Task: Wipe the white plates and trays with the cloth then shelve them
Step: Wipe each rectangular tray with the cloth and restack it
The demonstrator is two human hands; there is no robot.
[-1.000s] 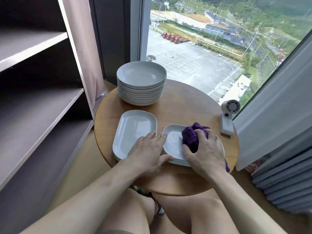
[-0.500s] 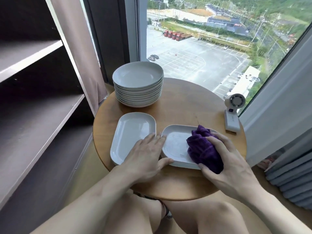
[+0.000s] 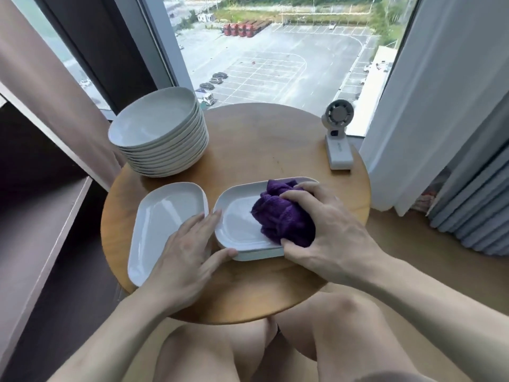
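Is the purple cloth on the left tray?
No, the cloth is in the right tray, gripped by the right hand.

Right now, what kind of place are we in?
Likely a high-rise apartment or hotel room: a tall window looks down on a parking lot, curtains hang beside it, and the white trays sit on a small round table beside shelving.
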